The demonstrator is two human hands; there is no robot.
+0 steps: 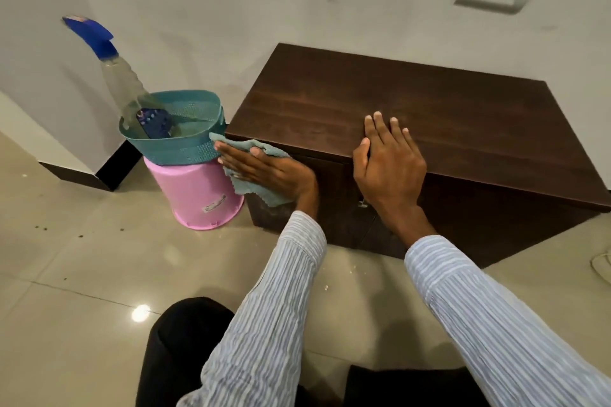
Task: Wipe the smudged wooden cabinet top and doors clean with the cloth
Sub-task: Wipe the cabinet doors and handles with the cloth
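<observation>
Two hands are at work on the low wooden cabinet (pixel 396 99), which stands on the tiled floor (pixel 82 258) against the wall. The left hand (pixel 264 168) is spread flat with its fingers together, pressing the teal cloth (pixel 261 190) against the upper left part of the left door (pixel 334 208), just beside the corner of the cabinet; the cloth is pinned under the palm, not gripped in a fist. The right hand (pixel 388 165) lies open and empty over the front edge of the top, fingers resting on the wood, and appears to steady the person or the cabinet. The cloth looks thin, soft and light, with a ragged edge hanging loose below the hand, so it would likely bunch or slide unless held with a broad flat palm. The laminate surface looks smooth and stiff, and should take firm pressure. Just left of the cabinet a teal basket (pixel 185 150) holding a spray bottle (pixel 122 86) sits on an upturned pink bucket (pixel 198 195), near enough for a wide sweep to knock it.
</observation>
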